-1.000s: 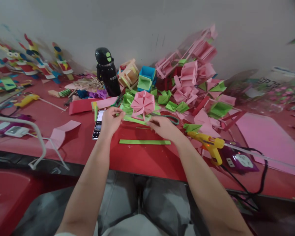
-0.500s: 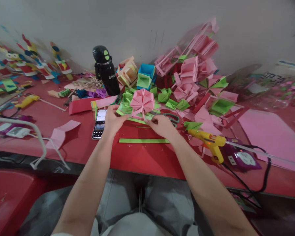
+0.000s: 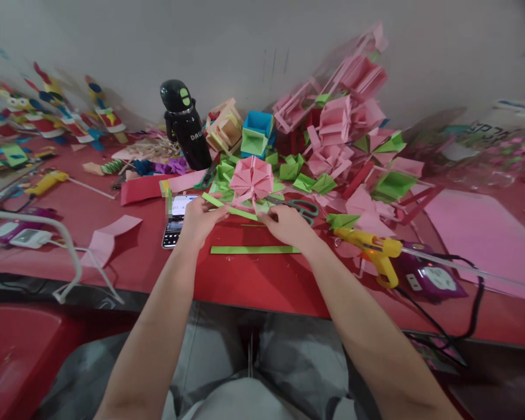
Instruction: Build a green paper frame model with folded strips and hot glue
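Taking the bottle (image 3: 186, 128) as my landmark on the table (image 3: 254, 286), I see the phone (image 3: 173, 226) in front of it, with the figures (image 3: 74, 125) and 1 glue gun (image 3: 47, 182) to its left. To its right I have the paper box (image 3: 254, 140); in front and to the right lie the loose strip (image 3: 254, 250), the scissors (image 3: 304, 207) and, farther right, a 2nd glue gun (image 3: 371, 247).

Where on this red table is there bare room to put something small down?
There is bare red tabletop between the loose green strip and the near edge. Another patch lies between the bent pink paper and the phone. Beyond the left hand and right hand, it is crowded: folded paper, scissors, a black bottle.
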{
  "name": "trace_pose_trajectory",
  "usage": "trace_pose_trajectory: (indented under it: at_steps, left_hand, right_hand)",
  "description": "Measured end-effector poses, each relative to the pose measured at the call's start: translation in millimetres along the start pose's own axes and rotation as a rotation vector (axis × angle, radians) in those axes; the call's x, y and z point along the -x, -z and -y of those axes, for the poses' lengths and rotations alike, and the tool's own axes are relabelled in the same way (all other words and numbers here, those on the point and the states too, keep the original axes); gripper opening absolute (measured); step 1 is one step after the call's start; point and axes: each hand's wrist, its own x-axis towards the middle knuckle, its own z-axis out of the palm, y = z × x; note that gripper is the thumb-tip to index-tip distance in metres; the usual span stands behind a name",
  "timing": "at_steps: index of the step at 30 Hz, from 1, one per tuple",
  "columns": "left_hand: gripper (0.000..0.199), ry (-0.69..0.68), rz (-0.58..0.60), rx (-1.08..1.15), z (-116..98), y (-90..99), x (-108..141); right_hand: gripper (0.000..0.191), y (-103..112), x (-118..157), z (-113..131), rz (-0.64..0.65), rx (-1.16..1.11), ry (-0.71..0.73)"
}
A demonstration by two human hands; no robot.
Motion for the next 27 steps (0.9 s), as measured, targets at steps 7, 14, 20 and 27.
trace_pose_trajectory:
  at_steps: [7, 14, 20, 27]
  left_hand:
    - [0.035, -0.071, -0.046, -0.066, 2.7, 1.2, 0.8]
    - [0.029, -0.253, -0.047, -0.248, -0.9, -8.0, 10.5]
    - [0.035, -0.3, -0.012, -0.068, -0.5, -13.2, 8.7]
    - [0.024, -0.414, 0.021, -0.663, 3.7, -8.4, 11.4]
  right_hand:
    - [0.028, 7.5, 1.6, 3.3, -0.113, -0.784, -0.042]
    - [0.022, -3.7, 6.3, 21.1, -0.216, -1.127, -0.031]
    - [0.021, -7.2, 5.8, 19.8, -0.164, -1.08, -0.075]
    - [0.007, -9.7, 12.2, 16.6, -0.139, -0.356, 0.01]
